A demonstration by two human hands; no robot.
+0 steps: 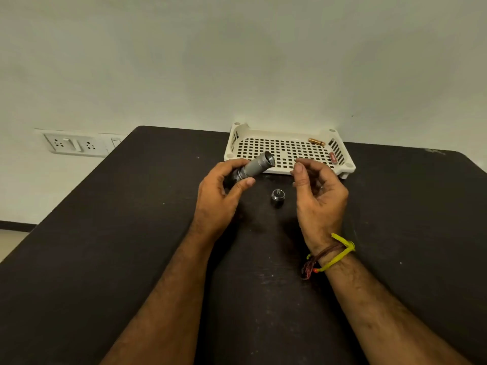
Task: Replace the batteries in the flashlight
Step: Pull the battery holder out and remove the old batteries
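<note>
No legible text was present. Markings on the cap [278,194], between the hands, and the red battery [333,157] were too blurred to read.

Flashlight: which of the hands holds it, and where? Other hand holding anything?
Left hand grips the flashlight around its head end, open tail pointing at the tray. Right hand: fingers curled, cannot tell.

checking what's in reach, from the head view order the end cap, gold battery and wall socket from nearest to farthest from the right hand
From the right hand:
1. End cap, on the table just to the hand's left, between the two hands.
2. Gold battery, beyond the hand, in the white tray's far right corner.
3. Wall socket, far left on the wall, past the table edge.
</note>
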